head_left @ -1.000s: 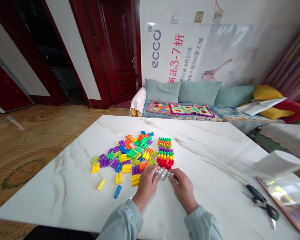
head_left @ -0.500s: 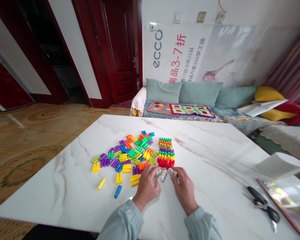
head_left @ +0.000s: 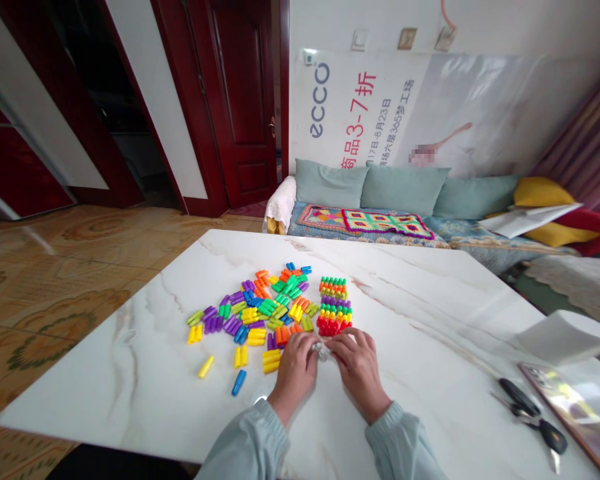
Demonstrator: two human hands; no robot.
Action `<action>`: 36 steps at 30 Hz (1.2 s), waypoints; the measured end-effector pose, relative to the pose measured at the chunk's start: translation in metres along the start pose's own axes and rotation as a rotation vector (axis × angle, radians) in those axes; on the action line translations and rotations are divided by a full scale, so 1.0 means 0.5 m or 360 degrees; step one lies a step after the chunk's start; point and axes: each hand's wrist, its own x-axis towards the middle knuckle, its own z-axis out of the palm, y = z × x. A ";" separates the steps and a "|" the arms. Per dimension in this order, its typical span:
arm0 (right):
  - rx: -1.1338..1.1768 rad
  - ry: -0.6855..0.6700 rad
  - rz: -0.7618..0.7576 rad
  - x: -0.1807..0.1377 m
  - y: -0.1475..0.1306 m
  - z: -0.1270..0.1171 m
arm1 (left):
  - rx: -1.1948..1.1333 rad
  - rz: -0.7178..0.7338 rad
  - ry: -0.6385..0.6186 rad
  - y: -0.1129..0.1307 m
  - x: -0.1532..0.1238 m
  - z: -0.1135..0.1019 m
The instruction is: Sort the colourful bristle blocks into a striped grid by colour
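My left hand [head_left: 296,369] and my right hand [head_left: 359,368] meet over the white marble table [head_left: 430,313], fingers curled together around a small cluster of clear white plastic pegs [head_left: 323,349], which they mostly hide. Just beyond my fingertips stands a joined block of pegs [head_left: 335,305] in stacked rows of green, orange, purple, yellow and red. To its left lies a loose pile of coloured pegs [head_left: 257,308]. A blue peg [head_left: 238,383] and a yellow peg [head_left: 205,367] lie apart, nearer the front edge.
Black-handled scissors [head_left: 533,415] lie at the right front beside a glossy flat board [head_left: 575,410]. A white box [head_left: 560,335] sits at the right edge. Behind the table are a sofa [head_left: 405,207] with cushions, a banner and dark red doors.
Both hands have closed in over the clear white pegs, covering more of them, and shifted slightly toward the red row. The camera has tilted a little.
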 end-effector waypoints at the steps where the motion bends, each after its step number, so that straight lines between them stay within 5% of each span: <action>1: -0.0007 0.0018 0.0014 0.002 0.002 -0.001 | 0.0014 -0.0012 0.0033 0.000 -0.001 0.000; 16: -0.0139 0.0264 0.0405 -0.039 0.015 0.012 | 0.0144 -0.0001 0.0051 0.001 -0.005 0.005; 36: 0.0040 0.0191 0.0576 -0.072 0.041 0.026 | 0.0030 0.0015 -0.0037 -0.011 -0.003 0.022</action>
